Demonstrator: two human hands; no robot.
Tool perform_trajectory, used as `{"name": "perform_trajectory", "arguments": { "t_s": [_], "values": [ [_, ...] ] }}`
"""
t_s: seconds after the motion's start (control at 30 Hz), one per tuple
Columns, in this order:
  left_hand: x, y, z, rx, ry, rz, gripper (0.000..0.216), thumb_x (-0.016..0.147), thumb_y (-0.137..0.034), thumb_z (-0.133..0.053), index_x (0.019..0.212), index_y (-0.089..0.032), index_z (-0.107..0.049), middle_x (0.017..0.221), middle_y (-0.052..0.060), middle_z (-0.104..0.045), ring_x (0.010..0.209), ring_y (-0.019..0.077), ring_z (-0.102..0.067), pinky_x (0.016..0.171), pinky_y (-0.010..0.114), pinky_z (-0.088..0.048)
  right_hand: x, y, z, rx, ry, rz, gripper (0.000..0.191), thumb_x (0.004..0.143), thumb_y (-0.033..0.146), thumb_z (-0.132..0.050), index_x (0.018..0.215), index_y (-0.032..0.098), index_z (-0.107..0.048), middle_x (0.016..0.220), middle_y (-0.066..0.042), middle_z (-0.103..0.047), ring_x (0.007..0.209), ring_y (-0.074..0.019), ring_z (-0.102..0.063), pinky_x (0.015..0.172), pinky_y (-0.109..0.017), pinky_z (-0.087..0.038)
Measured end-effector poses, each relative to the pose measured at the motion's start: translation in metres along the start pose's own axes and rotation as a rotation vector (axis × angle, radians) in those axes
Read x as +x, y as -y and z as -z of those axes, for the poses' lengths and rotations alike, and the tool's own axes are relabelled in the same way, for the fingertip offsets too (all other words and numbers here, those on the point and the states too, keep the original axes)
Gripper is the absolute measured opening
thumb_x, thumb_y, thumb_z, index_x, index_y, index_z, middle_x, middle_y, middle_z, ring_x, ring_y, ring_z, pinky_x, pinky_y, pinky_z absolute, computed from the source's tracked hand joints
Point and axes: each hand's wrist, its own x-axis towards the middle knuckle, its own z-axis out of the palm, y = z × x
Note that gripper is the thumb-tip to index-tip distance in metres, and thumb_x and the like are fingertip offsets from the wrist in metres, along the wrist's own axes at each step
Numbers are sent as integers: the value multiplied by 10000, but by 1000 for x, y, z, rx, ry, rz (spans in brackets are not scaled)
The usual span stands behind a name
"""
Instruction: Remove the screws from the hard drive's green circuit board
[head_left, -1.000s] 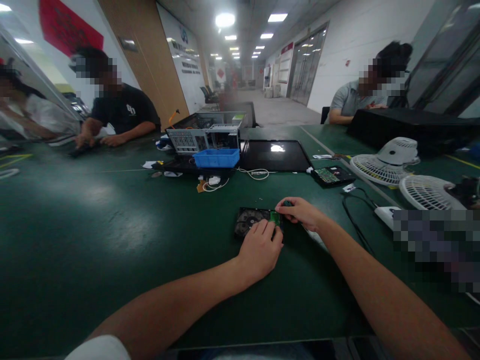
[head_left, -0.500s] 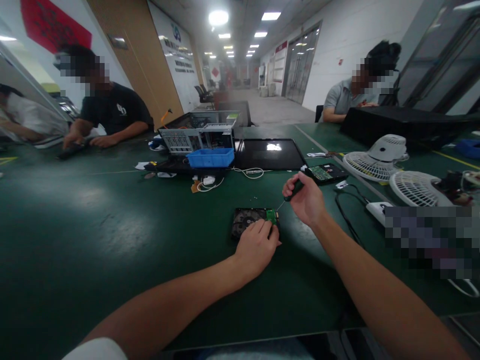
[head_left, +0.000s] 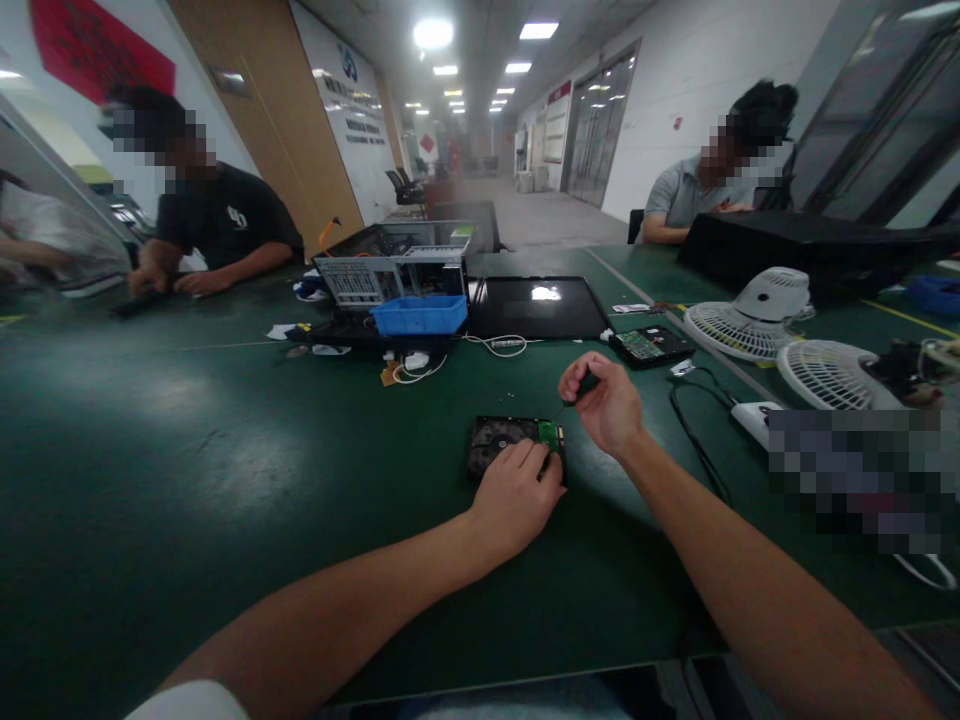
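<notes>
A hard drive (head_left: 491, 437) lies on the green table with its underside up, a small green circuit board (head_left: 550, 432) showing at its right end. My left hand (head_left: 519, 497) grips the drive's near right side, fingers over the board's edge. In my right hand (head_left: 609, 405) is a screwdriver (head_left: 586, 385), the fingers wrapped round its dark handle. Its thin shaft slants down to the left toward the board's far corner; whether the tip touches is too small to tell. Several tiny screws (head_left: 510, 396) lie just beyond the drive.
A second hard drive (head_left: 652, 345) lies behind my right hand. Farther back are a blue bin (head_left: 420, 316), an open computer case (head_left: 360, 283) and a black panel (head_left: 536, 310). White fan parts (head_left: 731, 328) and a black cable (head_left: 694, 435) lie to the right. Co-workers sit across the table.
The screwdriver has tipped lower, with my right hand curling down and slightly left. The drive appears slightly farther right under my left hand, which keeps its grip.
</notes>
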Motion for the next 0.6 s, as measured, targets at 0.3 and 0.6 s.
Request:
{"name": "perform_trajectory", "arguments": {
  "t_s": [0.3, 0.6],
  "values": [
    [1, 0, 5, -18, 28, 4, 338, 1010, -299, -584, 1294, -118, -610, 1225, 172, -645, 1145, 317, -594, 935, 473, -522, 2, -3, 3, -3, -5, -3, 252, 870, 469, -497, 745, 260, -432, 696, -18, -401, 643, -202, -446, 657, -366, -430],
    [1, 0, 1, -27, 13, 9, 342, 1001, -290, -595, 1285, -102, -624, 1236, 177, -647, 1145, 328, -594, 932, 479, -527, -4, -2, 0, -83, 72, -13, 252, 851, 463, -539, 728, 251, -481, 703, -22, -470, 647, -189, -461, 663, -352, -426]
  ]
}}
